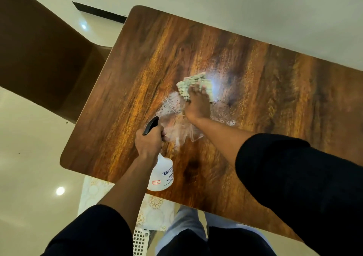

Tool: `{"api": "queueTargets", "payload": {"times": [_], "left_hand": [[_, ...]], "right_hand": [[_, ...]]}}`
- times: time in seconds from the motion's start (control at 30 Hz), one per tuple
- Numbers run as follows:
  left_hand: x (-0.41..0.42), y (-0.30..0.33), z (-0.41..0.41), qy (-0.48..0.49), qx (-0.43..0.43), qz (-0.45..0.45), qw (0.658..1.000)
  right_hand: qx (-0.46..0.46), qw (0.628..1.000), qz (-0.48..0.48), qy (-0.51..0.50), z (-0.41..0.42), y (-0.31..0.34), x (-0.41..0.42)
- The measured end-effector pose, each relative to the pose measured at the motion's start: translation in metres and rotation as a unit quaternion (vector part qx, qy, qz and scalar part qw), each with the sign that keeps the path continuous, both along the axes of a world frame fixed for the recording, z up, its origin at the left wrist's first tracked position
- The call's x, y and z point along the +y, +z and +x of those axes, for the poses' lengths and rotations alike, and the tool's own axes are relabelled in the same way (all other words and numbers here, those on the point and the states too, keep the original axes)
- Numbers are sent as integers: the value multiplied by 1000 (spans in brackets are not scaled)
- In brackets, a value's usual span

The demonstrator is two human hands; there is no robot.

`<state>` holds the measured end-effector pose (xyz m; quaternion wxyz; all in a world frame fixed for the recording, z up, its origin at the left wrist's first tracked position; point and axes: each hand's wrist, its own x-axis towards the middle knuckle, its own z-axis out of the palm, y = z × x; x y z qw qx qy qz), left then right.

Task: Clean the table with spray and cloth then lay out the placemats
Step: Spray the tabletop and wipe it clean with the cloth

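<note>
My left hand (148, 142) grips the neck and trigger of a white spray bottle (161, 175) with a black nozzle, held over the near part of the wooden table (255, 75). A wet, misted patch lies on the wood just ahead of the nozzle. My right hand (198, 104) presses flat on a checked cloth (193, 83) at the middle of the table, beside the wet patch. Patterned placemats (155, 210) lie below the table's near edge, partly hidden by my left arm.
A brown chair (39, 59) stands at the table's left side. A white perforated basket (140, 242) sits on the floor near my legs. Glossy pale floor surrounds the table.
</note>
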<state>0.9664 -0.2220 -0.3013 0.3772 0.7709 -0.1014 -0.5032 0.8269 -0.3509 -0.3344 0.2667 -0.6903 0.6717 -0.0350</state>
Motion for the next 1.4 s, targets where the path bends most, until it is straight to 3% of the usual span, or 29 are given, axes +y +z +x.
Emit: {"api": "queueTargets", "payload": {"times": [0.13, 0.23, 0.33, 0.63, 0.77, 0.9, 0.97, 1.13, 1.27, 1.4], "left_hand": [[16, 3, 8, 8, -11, 3, 1000], [22, 3, 11, 4, -16, 2, 1000], [22, 3, 9, 14, -10, 2, 1000], [20, 3, 1, -3, -11, -8, 1000], [23, 4, -3, -22, -12, 0, 1000], [35, -3, 4, 2, -2, -4, 1000], [43, -3, 10, 4, -15, 5, 1000], [62, -4, 23, 28, -31, 10, 999], [76, -3, 30, 46, -27, 23, 998], [88, 4, 29, 56, -26, 20, 998]], "right_hand": [[-39, 987, 13, 156, 45, 3, 16], [-35, 957, 22, 289, 44, -4, 23], [-41, 944, 16, 327, 19, -7, 19], [2, 1000, -9, 27, -93, -11, 15], [57, 990, -20, -130, -114, -17, 29], [69, 979, -4, -191, -73, -15, 36], [58, 988, -9, -141, -44, -13, 41], [-7, 993, -2, 118, 17, 0, 47], [-11, 951, 1, 309, 47, 1, 64], [15, 882, -38, 469, 46, -11, 88]]}}
